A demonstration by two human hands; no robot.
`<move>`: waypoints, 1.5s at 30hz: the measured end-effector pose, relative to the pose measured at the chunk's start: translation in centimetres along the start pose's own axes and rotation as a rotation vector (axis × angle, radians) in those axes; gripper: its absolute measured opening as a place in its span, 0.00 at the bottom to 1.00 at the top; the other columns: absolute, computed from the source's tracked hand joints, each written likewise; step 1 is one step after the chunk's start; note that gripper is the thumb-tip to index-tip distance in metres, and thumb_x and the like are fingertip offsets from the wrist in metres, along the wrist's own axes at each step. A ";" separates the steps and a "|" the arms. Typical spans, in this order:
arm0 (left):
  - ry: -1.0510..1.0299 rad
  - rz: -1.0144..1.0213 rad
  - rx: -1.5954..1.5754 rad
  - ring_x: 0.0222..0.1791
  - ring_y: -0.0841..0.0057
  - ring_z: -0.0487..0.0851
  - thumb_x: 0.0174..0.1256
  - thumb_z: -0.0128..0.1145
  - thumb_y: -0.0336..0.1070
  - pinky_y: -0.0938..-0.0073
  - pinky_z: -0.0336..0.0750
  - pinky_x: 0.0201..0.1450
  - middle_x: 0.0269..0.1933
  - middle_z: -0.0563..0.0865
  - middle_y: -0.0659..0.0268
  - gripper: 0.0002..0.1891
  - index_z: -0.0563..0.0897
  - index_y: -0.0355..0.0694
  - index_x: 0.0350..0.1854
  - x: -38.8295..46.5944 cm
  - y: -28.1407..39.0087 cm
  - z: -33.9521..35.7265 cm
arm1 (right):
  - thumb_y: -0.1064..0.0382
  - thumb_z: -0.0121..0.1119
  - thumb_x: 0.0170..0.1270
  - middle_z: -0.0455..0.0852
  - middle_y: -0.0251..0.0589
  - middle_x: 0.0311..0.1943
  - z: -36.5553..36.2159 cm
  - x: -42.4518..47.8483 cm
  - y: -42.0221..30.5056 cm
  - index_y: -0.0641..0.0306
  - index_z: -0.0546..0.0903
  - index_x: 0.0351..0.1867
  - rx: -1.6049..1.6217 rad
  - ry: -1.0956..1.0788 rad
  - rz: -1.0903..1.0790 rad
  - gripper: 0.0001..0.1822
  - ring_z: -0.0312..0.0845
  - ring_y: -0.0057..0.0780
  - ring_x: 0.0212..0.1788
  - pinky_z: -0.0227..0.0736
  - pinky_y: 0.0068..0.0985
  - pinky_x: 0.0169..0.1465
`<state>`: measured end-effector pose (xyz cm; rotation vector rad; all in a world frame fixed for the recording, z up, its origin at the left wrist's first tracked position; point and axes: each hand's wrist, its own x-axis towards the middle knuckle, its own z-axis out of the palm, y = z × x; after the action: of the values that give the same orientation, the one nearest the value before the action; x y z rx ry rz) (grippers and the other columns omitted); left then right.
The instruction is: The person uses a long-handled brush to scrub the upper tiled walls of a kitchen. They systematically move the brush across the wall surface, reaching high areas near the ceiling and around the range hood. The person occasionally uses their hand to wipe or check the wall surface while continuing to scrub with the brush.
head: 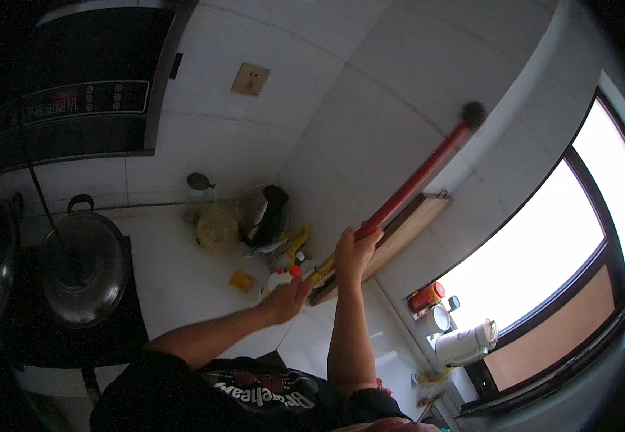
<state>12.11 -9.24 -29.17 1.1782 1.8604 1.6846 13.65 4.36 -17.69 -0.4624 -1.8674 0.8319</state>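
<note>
A long red pole with a dark, blurred end slants up and to the right in front of the tiled wall. My right hand is wrapped around it near the lower end of its red part. Below that, a yellow section continues toward my left hand, whose fingers close around the bottom end. My fingers hide parts of the pole. Behind it a thick wooden board, likely a cutting board with a metal loop, leans against the wall.
A lidded wok stands on the black stove at left, under a range hood. Jars, a black kettle-like vessel and an orange packet sit in the counter corner. A white jug and mug line the windowsill.
</note>
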 end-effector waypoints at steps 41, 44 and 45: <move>0.353 0.321 0.236 0.11 0.76 0.70 0.78 0.31 0.45 0.69 0.67 0.14 0.16 0.72 0.66 0.27 0.45 0.40 0.72 16.8 16.6 -8.5 | 0.51 0.56 0.66 0.83 0.45 0.48 -5.6 24.4 -9.3 0.58 0.76 0.56 -0.807 0.199 -0.789 0.21 0.76 0.46 0.53 0.71 0.42 0.53; 0.342 0.333 0.323 0.11 0.77 0.70 0.78 0.31 0.45 0.71 0.65 0.13 0.16 0.73 0.67 0.27 0.48 0.38 0.72 16.4 16.4 -6.5 | 0.53 0.56 0.64 0.78 0.44 0.57 -8.9 29.0 -7.7 0.58 0.76 0.56 -1.168 0.270 -1.096 0.21 0.65 0.41 0.65 0.55 0.41 0.68; 0.338 0.343 0.377 0.11 0.77 0.70 0.78 0.31 0.45 0.71 0.65 0.13 0.16 0.73 0.67 0.26 0.48 0.38 0.71 16.3 15.8 -5.9 | 0.54 0.56 0.63 0.77 0.43 0.57 -9.8 30.2 -7.6 0.59 0.77 0.55 -1.193 0.234 -1.111 0.21 0.64 0.40 0.66 0.51 0.41 0.69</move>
<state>3.46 -1.44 -8.79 1.5061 2.3731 1.8568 9.92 21.73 9.66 -0.1194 -1.8232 -1.0775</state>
